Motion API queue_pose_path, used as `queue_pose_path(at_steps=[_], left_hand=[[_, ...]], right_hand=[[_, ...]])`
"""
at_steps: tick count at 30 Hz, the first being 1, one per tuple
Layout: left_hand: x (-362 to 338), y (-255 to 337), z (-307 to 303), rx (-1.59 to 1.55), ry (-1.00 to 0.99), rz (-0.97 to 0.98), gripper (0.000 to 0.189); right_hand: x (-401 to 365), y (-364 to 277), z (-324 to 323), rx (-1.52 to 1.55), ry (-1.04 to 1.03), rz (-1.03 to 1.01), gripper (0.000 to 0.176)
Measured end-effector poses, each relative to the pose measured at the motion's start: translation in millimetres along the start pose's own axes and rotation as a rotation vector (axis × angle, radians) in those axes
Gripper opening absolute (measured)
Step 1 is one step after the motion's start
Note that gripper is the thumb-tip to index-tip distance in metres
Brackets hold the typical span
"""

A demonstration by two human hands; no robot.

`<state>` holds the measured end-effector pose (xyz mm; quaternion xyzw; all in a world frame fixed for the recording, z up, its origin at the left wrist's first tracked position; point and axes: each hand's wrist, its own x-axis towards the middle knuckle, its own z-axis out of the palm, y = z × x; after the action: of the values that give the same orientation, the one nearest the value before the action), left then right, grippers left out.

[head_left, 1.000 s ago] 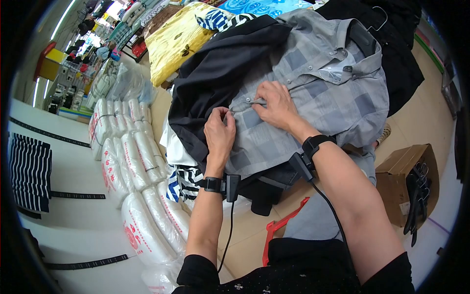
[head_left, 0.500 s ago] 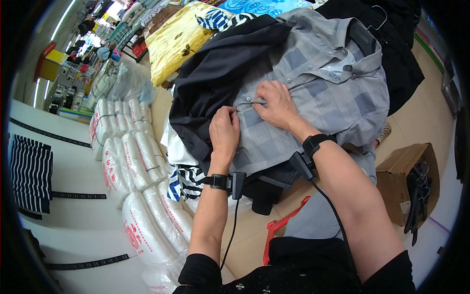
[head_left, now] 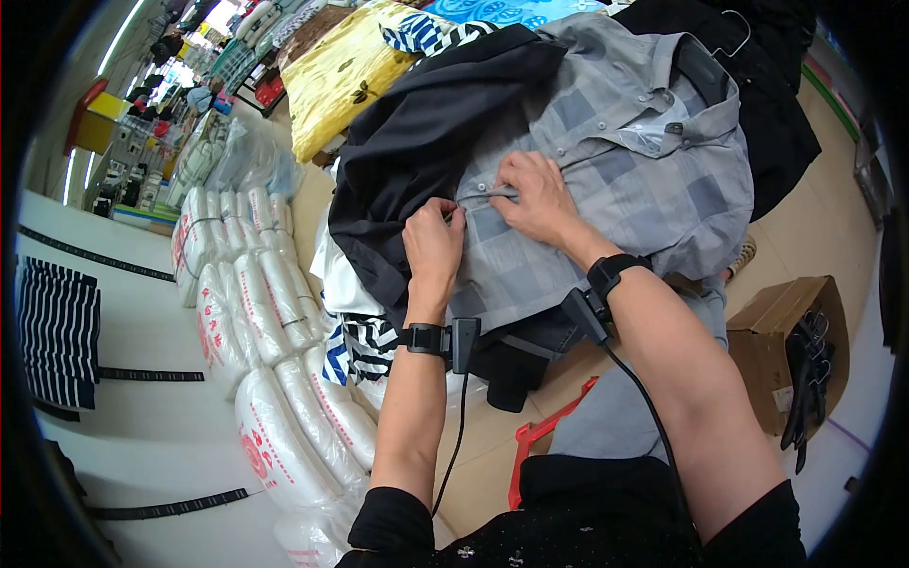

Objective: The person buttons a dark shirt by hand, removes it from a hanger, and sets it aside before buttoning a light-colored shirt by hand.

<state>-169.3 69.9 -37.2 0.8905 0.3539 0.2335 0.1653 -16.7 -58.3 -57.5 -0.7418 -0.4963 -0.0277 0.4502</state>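
Note:
A grey checked button-up shirt (head_left: pixel 620 232) lies spread out in front of me, its collar towards the upper right. A metal hanger hook (head_left: pixel 736 36) sticks out behind the collar. My right hand (head_left: pixel 535 199) is closed on the shirt's button front, thumb and fingers pinching a fold of cloth. At the lower end of that button front, my left hand (head_left: pixel 433 243) is closed on the shirt's edge, fingertips partly hidden. Dark cloth (head_left: pixel 402 151) lies along the shirt's left side, next to my left hand.
Plastic-wrapped white bundles (head_left: pixel 275 303) are stacked on the left. A yellow cloth (head_left: pixel 355 71) lies beyond the dark cloth. On the right, a cardboard box (head_left: pixel 772 322) holds black hangers (head_left: pixel 808 374). A red stool edge (head_left: pixel 540 435) shows below, and striped cloth (head_left: pixel 365 346) hangs nearby.
My left hand has shifted slightly and its fingers have curled inward at the shirt's edge. My right hand stays nearly in place, with the pinched fold showing more at its fingertips.

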Motion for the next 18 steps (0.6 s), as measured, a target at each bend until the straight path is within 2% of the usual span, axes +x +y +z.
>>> queue_pose_path(at_steps=[6, 15, 18], left_hand=[[-3.8, -0.9, -1.5, -0.137, 0.018, -0.074, 0.028], [3.5, 6.7, 3.9, 0.055, 0.011, -0.134, 0.032], [-1.8, 0.3, 8.4, -0.007, 0.07, -0.084, 0.03]], right_hand=[[0.4, -0.5, -2.1, 0.004, -0.019, 0.002, 0.018], [-0.7, 4.3, 1.7, 0.022, 0.002, -0.005, 0.019], [-0.6, 2.8, 1.1, 0.041, -0.017, 0.013, 0.021]])
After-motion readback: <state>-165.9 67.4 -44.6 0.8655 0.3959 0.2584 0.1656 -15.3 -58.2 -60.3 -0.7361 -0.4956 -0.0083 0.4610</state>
